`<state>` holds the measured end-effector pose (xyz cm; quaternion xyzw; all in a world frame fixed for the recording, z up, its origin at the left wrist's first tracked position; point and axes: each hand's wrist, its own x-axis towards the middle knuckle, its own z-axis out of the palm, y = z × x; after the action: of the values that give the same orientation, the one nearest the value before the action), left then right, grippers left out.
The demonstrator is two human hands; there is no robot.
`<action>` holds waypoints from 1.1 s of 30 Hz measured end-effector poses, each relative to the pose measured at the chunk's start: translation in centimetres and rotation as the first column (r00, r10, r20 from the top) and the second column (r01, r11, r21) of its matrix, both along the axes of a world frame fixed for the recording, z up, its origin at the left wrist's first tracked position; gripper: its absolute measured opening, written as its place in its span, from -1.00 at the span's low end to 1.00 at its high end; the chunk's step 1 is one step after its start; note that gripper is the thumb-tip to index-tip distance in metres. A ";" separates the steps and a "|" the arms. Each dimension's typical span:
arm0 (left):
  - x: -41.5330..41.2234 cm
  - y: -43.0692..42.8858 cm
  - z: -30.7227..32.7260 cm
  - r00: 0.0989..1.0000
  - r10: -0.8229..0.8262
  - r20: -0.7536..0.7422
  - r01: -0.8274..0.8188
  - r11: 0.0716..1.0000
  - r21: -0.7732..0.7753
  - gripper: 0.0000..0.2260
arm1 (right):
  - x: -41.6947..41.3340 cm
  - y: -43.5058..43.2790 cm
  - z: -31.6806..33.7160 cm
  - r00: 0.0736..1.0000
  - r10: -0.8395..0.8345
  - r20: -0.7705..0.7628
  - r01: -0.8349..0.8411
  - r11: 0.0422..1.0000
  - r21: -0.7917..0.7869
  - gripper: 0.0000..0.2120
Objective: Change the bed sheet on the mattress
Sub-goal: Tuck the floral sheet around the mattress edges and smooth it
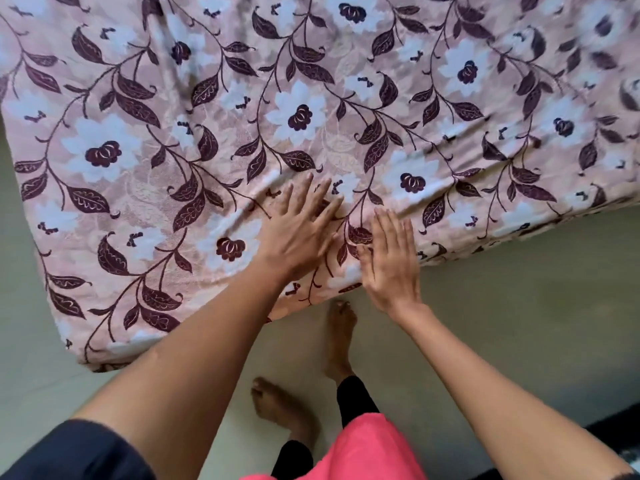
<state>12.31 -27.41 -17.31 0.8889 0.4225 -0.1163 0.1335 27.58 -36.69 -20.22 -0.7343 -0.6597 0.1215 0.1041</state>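
Looking down, we see both hands laid on the bed sheet (207,133), a pink cloth with white flowers and dark leaves that fills the view from 9 o'clock through 12 to 3. Our left hand (299,233) rests palm down, fingers straight and spread, pointing toward 1 o'clock. Our right hand (391,261) sits just beside it at its 4 o'clock, fingers straight and close together, at the sheet's near edge. Creases run toward 3 o'clock. At 6 o'clock our bare feet (339,341) stand on the pale floor (519,306).
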 end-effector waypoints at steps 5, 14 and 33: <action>1.5 -0.9 -2.5 0.994 0.104 0.025 -0.105 0.994 0.030 -0.47 | 2.9 6.3 -0.2 0.990 0.079 0.117 -0.054 0.977 -0.204 -0.34; -12.1 1.4 -1.9 0.704 0.708 -0.056 -0.708 0.706 0.017 -0.35 | 16.9 6.0 1.5 0.907 -0.293 0.301 0.387 0.862 -0.327 -0.02; -5.4 14.2 -0.2 0.422 0.902 0.085 -0.895 0.401 0.195 -0.45 | 10.9 12.6 0.8 0.979 -0.046 0.198 0.073 0.988 -0.134 -0.21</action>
<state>6.88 -13.18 -17.55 0.5289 0.8455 0.0040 0.0730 38.45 -24.07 -19.44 -0.7676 -0.6342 0.0924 -0.0091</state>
